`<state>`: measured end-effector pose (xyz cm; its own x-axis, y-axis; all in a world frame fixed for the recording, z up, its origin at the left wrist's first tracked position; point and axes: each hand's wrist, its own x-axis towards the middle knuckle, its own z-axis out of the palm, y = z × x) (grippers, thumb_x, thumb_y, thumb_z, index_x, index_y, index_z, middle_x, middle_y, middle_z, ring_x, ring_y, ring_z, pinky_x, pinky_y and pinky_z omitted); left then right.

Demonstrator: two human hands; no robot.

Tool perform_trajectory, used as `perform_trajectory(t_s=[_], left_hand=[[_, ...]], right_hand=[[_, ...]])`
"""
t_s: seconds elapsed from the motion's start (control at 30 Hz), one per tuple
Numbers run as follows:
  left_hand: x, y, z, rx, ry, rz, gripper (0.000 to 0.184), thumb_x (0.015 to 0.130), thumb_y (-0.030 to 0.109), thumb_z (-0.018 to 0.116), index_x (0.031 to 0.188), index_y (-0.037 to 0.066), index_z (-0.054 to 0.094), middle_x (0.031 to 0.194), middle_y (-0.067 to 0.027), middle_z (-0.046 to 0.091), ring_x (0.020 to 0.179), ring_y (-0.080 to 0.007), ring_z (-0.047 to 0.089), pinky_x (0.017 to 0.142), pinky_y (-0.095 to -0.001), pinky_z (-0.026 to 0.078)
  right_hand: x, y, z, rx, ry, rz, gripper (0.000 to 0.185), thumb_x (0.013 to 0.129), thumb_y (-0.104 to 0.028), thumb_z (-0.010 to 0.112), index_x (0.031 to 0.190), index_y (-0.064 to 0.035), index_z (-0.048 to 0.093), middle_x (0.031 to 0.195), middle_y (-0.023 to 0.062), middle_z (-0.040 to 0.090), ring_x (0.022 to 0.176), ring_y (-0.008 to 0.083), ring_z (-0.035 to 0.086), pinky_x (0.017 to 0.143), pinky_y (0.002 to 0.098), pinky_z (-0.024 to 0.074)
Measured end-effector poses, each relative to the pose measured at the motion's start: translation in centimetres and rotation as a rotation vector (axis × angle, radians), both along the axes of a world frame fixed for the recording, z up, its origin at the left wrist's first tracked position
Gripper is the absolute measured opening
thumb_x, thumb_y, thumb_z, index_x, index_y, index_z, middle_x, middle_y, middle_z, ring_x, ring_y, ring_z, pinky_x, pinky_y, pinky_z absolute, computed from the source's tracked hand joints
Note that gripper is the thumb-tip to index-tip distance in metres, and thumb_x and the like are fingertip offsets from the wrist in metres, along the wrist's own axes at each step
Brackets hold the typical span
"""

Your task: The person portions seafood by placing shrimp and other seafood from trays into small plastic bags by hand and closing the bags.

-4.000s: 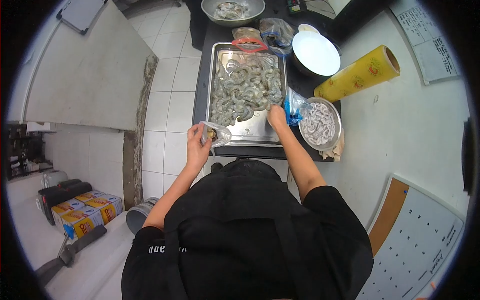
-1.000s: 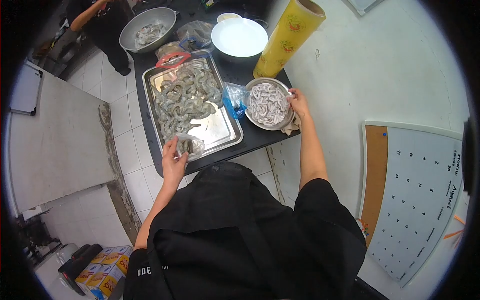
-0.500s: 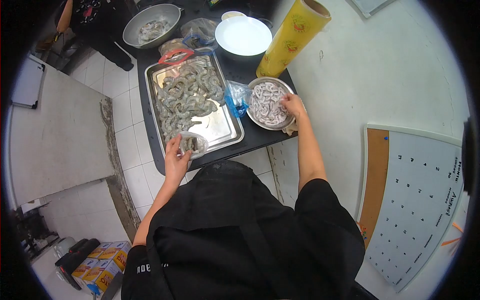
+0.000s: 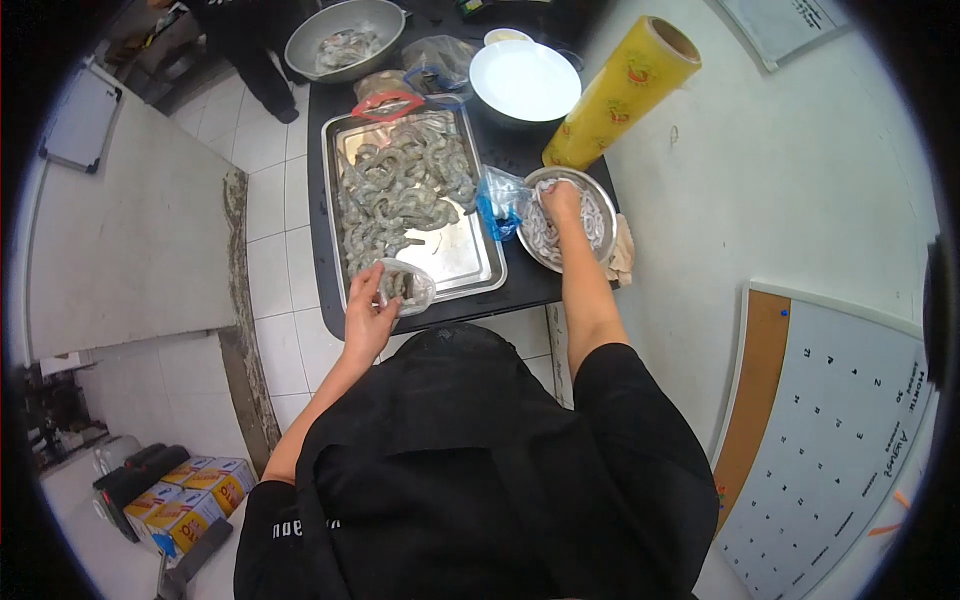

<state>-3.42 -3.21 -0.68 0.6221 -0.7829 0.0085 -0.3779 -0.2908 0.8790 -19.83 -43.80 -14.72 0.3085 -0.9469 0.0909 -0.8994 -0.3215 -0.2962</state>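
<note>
My left hand (image 4: pixel 370 315) grips the rim of a clear plastic bag (image 4: pixel 418 291), which has a few grey shrimp inside, over the near edge of a metal tray (image 4: pixel 462 262). Raw grey shrimp (image 4: pixel 405 185) cover most of that tray. To the right, my right hand (image 4: pixel 562 203) reaches down into a round metal bowl (image 4: pixel 606 192) of pale squid rings (image 4: pixel 596 222). Its fingers are closed among the rings, and their tips are partly hidden. Between tray and bowl sits a clear and blue plastic bag (image 4: pixel 499 203).
A tall yellow roll of film (image 4: pixel 622 95) stands behind the bowl. A white plate (image 4: pixel 525 80), a colander (image 4: pixel 345 40) and a red-edged bag (image 4: pixel 387 105) lie farther back. A tan cloth (image 4: pixel 621 250) is by the bowl. Another person's legs (image 4: pixel 255 65) show at upper left.
My right hand has moved from the bowl's right side leftward and deeper into the squid rings. My left hand still holds the bag by the tray. The whole view has shifted slightly.
</note>
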Motion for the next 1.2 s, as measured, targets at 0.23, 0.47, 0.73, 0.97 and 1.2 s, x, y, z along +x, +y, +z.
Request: perform_trajectory(t_s=[0.23,0.47,0.73,0.97,1.2], left_hand=[[0.4,0.4,-1.1,-0.011,0.027,0.050,0.062,0.073,-0.001,0.067,0.131,0.000,0.046,0.119,-0.0107,0.048,0.074,-0.0138,0.048,0.065,-0.0251,0.045],[1.2,0.2,-0.3,-0.058,0.122,0.075,0.067,0.071,-0.002,0.066,0.134,0.006,0.045,0.125,-0.0103,0.046,0.074,-0.0130,0.047,0.065,-0.0227,0.046],[1.3,1.2,-0.2,-0.136,0.302,0.029,0.070,0.071,-0.004,0.066,0.136,0.011,0.044,0.129,-0.0067,0.043,0.073,-0.0092,0.047,0.065,-0.0205,0.048],[2.5,3.3,0.2,-0.131,0.311,0.069,0.065,0.071,-0.003,0.067,0.132,0.011,0.049,0.125,-0.0054,0.047,0.069,-0.0081,0.044,0.064,-0.0196,0.045],[6.0,5.6,1.4,-0.045,0.201,0.145,0.047,0.073,-0.003,0.067,0.118,0.008,0.061,0.106,-0.0063,0.055,0.070,-0.0097,0.047,0.061,-0.0222,0.049]], right_hand=[[-4.0,-0.6,11.3,0.479,-0.303,0.387,0.020,0.074,-0.013,0.066,0.091,-0.0018,0.062,0.076,0.0068,0.063,0.070,0.0122,0.060,0.063,0.0245,0.0471],[3.0,13.5,23.0,1.166,-0.451,0.530,0.022,0.082,-0.010,0.064,0.100,-0.0016,0.057,0.092,0.0066,0.064,0.082,0.0134,0.065,0.066,0.0233,0.0546],[10.1,25.7,14.3,1.217,-0.550,0.696,0.027,0.085,-0.009,0.060,0.106,0.0071,0.058,0.096,0.0119,0.064,0.080,0.0176,0.064,0.069,0.0288,0.0557],[10.8,25.9,14.0,0.062,-0.292,0.926,0.024,0.083,-0.014,0.066,0.100,0.0016,0.059,0.085,0.0112,0.063,0.070,0.0149,0.062,0.055,0.0274,0.0523],[14.2,25.9,14.9,1.064,-0.383,0.728,0.019,0.082,-0.013,0.063,0.090,0.0040,0.062,0.066,0.0107,0.064,0.054,0.0184,0.064,0.049,0.0294,0.0506]])
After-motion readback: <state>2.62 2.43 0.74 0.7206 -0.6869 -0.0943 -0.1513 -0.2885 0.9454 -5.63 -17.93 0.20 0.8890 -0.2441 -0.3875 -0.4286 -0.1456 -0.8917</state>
